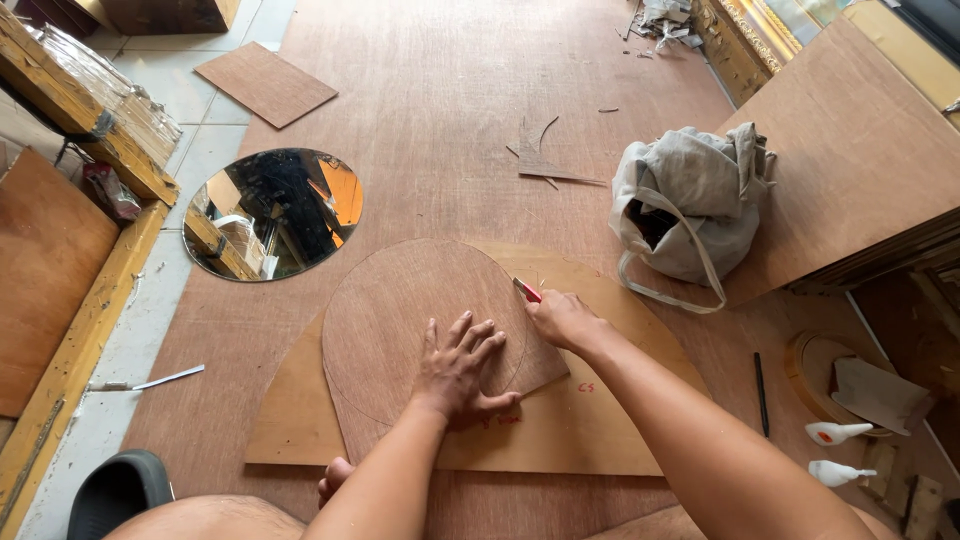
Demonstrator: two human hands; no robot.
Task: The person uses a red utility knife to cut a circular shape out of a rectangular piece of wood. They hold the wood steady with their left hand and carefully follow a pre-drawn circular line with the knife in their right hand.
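My left hand [458, 367] lies flat, fingers spread, on a thin brown plywood piece [400, 310] with a rounded top and a pencilled circle on it. That piece rests on a larger lighter board [600, 430] on the floor. My right hand [562, 318] grips a red utility knife [526, 290], its tip at the rounded piece's right edge. My knee and toes show at the bottom of the view.
A round mirror [272, 213] lies to the left on the big plywood sheet [430, 100]. A grey cloth bag [690, 205] sits to the right, a black pen [761, 393] and two white glue bottles [838, 450] beyond. Wood offcuts [545, 160] lie further up. A black sandal [118, 490] is at bottom left.
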